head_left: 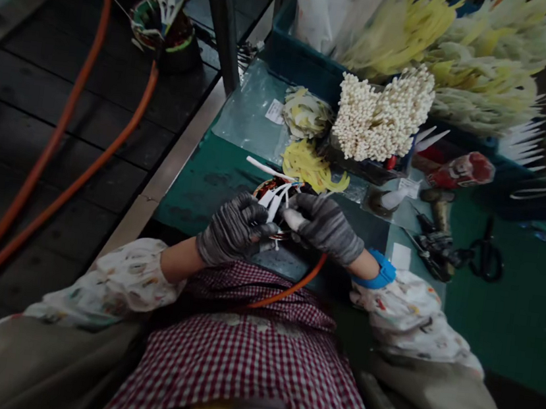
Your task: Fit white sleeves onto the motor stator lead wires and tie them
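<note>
White strips (pixel 273 201) sit pinched between my gloved left hand (pixel 235 230) and right hand (pixel 324 227), both closed narrowly on them. Ahead of my grip, a blue crate (pixel 299 68) holds pale yellow strips (pixel 489 65), with white beaded stems (pixel 384 112) against its rim. Scissors (pixel 486 254) lie to the right; an orange hose (pixel 113 148) runs to the left.

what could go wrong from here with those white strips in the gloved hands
The narrow white strips, pinched between the grey striped gloved left hand and right hand, fan out loosely, so one might slip free. The orange cord rises from the lap beside the right hand and might snag them. The bundle of white bead-tipped stems sits just beyond the hands, so a wide movement could knock it.
</note>
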A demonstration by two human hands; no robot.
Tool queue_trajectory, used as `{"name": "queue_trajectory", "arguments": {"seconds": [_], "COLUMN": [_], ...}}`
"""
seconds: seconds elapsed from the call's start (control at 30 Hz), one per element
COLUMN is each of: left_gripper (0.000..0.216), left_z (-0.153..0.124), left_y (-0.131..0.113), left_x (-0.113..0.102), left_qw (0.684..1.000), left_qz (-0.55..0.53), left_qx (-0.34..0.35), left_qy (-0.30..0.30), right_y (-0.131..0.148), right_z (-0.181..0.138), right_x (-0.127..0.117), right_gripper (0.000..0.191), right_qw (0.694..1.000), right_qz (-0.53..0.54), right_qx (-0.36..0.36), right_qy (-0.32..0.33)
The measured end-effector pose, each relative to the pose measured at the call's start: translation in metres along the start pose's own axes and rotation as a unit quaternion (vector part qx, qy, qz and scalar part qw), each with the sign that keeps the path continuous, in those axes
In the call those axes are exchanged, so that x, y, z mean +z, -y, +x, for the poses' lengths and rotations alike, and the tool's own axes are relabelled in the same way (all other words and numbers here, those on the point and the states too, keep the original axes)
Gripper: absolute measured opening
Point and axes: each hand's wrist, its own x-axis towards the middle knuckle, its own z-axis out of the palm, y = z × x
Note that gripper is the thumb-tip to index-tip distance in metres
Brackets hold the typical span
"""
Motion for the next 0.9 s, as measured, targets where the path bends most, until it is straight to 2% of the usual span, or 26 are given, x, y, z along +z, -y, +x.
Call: {"name": "queue_trajectory", "arguments": {"seconds": [0.07,0.2,0.3,0.47,0.67,0.8,0.9], "left_gripper": [0.019,0.020,0.022,0.025,0.017,0.019,0.021], "left_z": [0.002,0.002,-0.002,-0.013,-0.016,-0.010,-0.002], "left_y": [0.000,0.001,0.004,0.007,0.005,0.003,0.001], "left_x": [0.000,0.000,0.003,0.005,0.006,0.005,0.002], "left_qw": [1.000,1.000,1.000,0.998,0.996,0.998,0.998], "left_qz": [-0.005,-0.018,-0.013,-0.009,-0.027,-0.015,-0.022], "left_qx": [0.000,0.005,0.008,-0.009,-0.032,-0.023,-0.033], "left_qy": [-0.012,-0.017,-0.002,0.069,0.073,0.057,0.049], "right_y": [0.000,-0.002,-0.005,-0.007,-0.024,-0.036,-0.031], "right_z": [-0.014,-0.029,-0.031,-0.034,-0.050,-0.065,-0.067], "right_x": [0.003,0.009,0.013,0.021,0.039,0.054,0.057], "right_gripper": [0.027,0.024,0.017,0.013,0.017,0.022,0.016], "right_qw": [0.996,0.988,0.988,0.987,0.993,0.992,0.997], "right_qz": [0.073,0.149,0.141,0.117,0.043,0.029,0.019], "right_qx": [0.005,-0.001,-0.001,-0.007,-0.088,-0.025,-0.055], "right_qy": [-0.048,-0.028,-0.059,-0.110,-0.068,-0.123,-0.060]}}
